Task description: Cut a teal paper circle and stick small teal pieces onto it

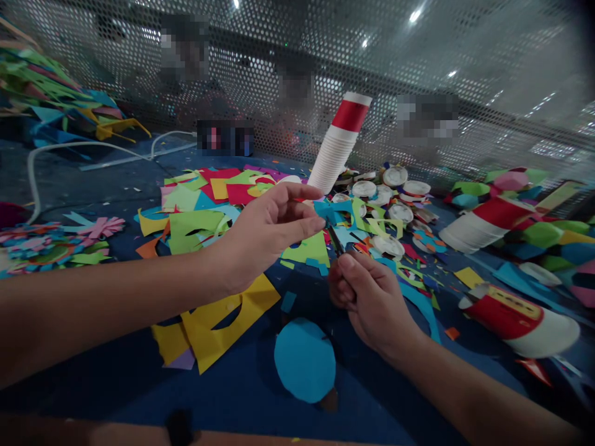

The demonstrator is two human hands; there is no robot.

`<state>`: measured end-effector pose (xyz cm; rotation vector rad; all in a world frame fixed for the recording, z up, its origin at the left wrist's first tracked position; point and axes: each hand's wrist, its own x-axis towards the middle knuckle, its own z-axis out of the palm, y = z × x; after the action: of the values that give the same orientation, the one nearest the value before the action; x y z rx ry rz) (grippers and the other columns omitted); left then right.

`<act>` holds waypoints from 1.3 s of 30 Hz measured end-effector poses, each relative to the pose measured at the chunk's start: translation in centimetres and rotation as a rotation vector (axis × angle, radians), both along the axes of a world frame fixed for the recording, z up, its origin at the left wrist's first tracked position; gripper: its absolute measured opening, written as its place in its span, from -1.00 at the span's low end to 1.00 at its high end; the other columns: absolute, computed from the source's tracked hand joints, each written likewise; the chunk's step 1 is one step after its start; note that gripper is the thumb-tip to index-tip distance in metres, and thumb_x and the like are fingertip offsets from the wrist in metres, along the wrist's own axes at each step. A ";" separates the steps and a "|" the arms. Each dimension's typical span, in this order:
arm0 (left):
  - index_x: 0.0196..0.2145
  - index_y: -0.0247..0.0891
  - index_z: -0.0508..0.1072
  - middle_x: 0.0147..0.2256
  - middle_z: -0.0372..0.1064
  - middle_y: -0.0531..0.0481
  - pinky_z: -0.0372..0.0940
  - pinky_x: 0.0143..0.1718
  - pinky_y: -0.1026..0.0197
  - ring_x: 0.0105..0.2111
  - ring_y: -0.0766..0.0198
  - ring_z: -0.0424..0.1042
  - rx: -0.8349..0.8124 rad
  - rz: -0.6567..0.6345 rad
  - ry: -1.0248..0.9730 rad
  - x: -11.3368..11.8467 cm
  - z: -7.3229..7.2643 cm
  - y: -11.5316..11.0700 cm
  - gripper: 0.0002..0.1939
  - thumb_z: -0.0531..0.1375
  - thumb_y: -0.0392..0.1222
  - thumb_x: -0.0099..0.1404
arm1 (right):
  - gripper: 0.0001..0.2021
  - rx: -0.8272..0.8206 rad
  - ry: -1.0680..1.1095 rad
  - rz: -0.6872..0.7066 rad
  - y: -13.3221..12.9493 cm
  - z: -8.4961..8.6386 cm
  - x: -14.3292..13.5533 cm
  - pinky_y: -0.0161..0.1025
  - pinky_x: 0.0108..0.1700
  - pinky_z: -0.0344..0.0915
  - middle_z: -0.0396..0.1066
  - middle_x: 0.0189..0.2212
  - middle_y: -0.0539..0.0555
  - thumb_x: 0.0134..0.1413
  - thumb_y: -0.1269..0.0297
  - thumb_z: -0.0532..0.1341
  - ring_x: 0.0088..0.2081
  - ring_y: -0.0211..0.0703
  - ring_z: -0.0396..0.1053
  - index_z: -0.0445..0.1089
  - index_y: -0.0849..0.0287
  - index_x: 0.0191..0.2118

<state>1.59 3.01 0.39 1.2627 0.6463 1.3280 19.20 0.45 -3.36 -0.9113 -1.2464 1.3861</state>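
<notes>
My left hand [260, 238] pinches a small piece of blue paper [333, 210] between thumb and fingertips. My right hand [367, 291] is closed around dark scissors [337, 240], whose blades point up towards that paper; the handles are mostly hidden in my fist. Below the hands a round blue paper disc [304, 360] lies over something brown, with a small blue scrap [288, 301] just above it. Left of the disc are yellow paper sheets [218, 347] with round cut-outs.
A leaning stack of paper cups [333, 148] stands behind my hands, beside several round white lids [395, 176]. More cups [515, 322] lie at the right. Coloured paper offcuts [199, 229] cover the middle; a white cable [88, 145] runs at the left. A perforated metal screen [260, 68] rises behind.
</notes>
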 end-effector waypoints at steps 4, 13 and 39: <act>-0.15 -0.23 0.41 -0.44 0.32 0.15 0.27 -0.30 0.32 -0.39 0.40 0.34 0.001 0.017 -0.001 0.0 0.1 0.0 -0.74 0.29 -0.36 0.20 | -0.58 -0.003 0.008 0.009 0.0 -0.1 0.1 -0.45 -0.65 -0.10 0.04 -0.71 -0.12 -0.06 -0.04 0.44 -0.66 -0.42 -0.06 0.39 0.21 -0.52; -0.20 -0.22 0.45 -0.45 0.32 0.15 0.24 -0.36 0.34 -0.42 0.43 0.31 0.001 0.057 -0.025 0.1 -0.3 0.1 -0.77 0.32 -0.35 0.18 | -0.56 -0.045 0.019 0.013 0.0 0.2 0.0 -0.47 -0.64 -0.08 0.02 -0.71 -0.13 -0.08 -0.06 0.46 -0.66 -0.43 -0.06 0.38 0.22 -0.55; -0.22 -0.26 0.48 -0.45 0.35 0.15 0.29 -0.32 0.37 -0.40 0.46 0.35 0.026 0.027 -0.065 0.1 -0.7 0.4 -0.78 0.32 -0.39 0.16 | -0.54 -0.057 0.005 0.023 0.0 0.3 0.0 -0.46 -0.64 -0.08 0.00 -0.73 -0.14 -0.09 -0.07 0.46 -0.68 -0.44 -0.06 0.35 0.22 -0.59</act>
<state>1.64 3.37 -0.29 1.2303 0.6044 1.3975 19.20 0.46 -3.11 -0.9346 -1.2224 1.4478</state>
